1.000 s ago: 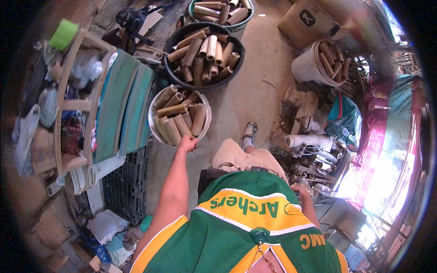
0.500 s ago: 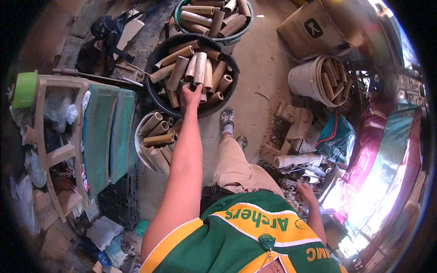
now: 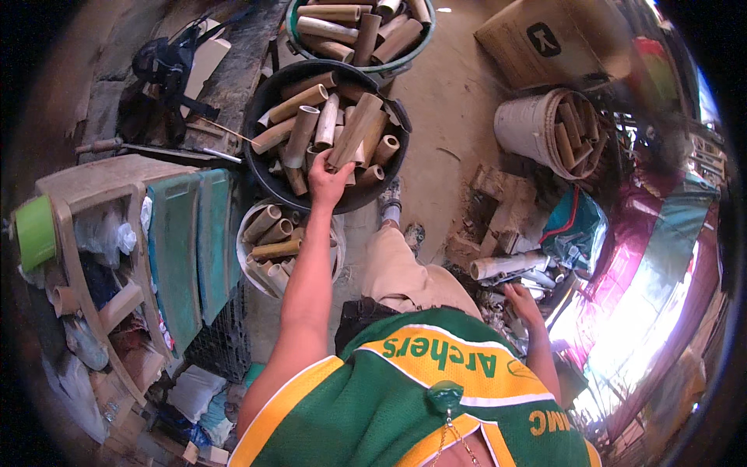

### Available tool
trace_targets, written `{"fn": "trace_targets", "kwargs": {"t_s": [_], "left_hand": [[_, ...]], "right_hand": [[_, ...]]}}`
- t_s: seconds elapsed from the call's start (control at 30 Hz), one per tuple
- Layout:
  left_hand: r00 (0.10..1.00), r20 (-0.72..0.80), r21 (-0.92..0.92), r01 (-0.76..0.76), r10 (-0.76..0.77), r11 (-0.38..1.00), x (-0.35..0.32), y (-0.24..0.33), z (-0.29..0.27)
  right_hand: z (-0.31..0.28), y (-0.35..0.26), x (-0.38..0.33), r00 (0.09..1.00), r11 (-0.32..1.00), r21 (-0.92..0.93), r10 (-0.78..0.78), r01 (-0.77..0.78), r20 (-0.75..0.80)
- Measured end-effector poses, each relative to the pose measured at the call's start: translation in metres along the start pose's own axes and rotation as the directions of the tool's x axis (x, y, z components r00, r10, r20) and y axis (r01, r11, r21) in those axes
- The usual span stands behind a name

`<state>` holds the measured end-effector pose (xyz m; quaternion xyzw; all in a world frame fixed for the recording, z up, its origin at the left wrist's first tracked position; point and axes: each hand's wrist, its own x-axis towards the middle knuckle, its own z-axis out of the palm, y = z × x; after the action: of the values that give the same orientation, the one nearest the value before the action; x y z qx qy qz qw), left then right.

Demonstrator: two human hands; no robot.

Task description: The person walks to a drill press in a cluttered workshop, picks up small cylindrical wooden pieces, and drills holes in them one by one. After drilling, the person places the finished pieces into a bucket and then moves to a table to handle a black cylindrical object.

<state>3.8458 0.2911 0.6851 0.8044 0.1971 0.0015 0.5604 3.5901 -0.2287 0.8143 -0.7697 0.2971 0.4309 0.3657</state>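
A black round tub point(image 3: 261, 167) in front of me is filled with short bamboo tubes point(image 3: 300, 140), cut at both ends and lying at many angles. My left hand point(image 3: 327, 183) reaches over its near rim, fingers wrapped round the lower end of a brown bamboo tube point(image 3: 356, 131). That tube slants up and to the right, above the others. Down by my right side, nearest a pale tube point(image 3: 507, 265) among clutter, hangs my right hand point(image 3: 524, 303). Its fingers are loosely bent and apart, and I see nothing in them.
Beyond the tub stands a green-rimmed basin point(image 3: 292, 40) of more tubes; a white bucket point(image 3: 339, 261) of tubes sits on the near side. Rightward are another white bucket point(image 3: 525, 132) and a cardboard box point(image 3: 506, 47). A shelf with teal panels point(image 3: 175, 257) flanks my left.
A brown tube now slants up from my left hand, where a paler tube stood at my fingers before. The hand sits slightly lower in view, and the whole view has shifted a little.
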Motion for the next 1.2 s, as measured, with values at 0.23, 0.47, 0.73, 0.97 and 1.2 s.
{"fn": "trace_targets", "kwargs": {"t_s": [0.23, 0.47, 0.73, 0.97, 1.2], "left_hand": [[0.902, 0.318, -0.522, 0.424, -0.292, 0.74, -0.016, 0.08, -0.041], [0.817, 0.465, -0.551, 0.568, -0.341, 0.612, -0.004, 0.09, -0.064], [0.678, 0.653, -0.466, 0.711, -0.338, 0.527, 0.007, 0.098, -0.074], [0.673, 0.648, -0.463, 0.72, -0.357, 0.517, 0.007, 0.115, -0.08], [0.739, 0.485, -0.354, 0.655, -0.468, 0.668, 0.003, 0.084, -0.081]], "right_hand": [[-0.003, -0.038, 0.011, 0.996, 0.965, 0.25, 0.062, -0.076, 0.064], [-0.01, 0.006, 0.02, 0.997, 0.981, 0.177, 0.079, -0.076, -0.008], [-0.017, -0.009, 0.014, 0.978, 0.94, 0.269, 0.203, -0.21, 0.054], [-0.014, -0.037, 0.013, 0.99, 0.963, 0.231, 0.14, -0.14, 0.018], [-0.017, 0.022, 0.044, 0.985, 0.952, 0.25, 0.172, -0.175, 0.036]]}}
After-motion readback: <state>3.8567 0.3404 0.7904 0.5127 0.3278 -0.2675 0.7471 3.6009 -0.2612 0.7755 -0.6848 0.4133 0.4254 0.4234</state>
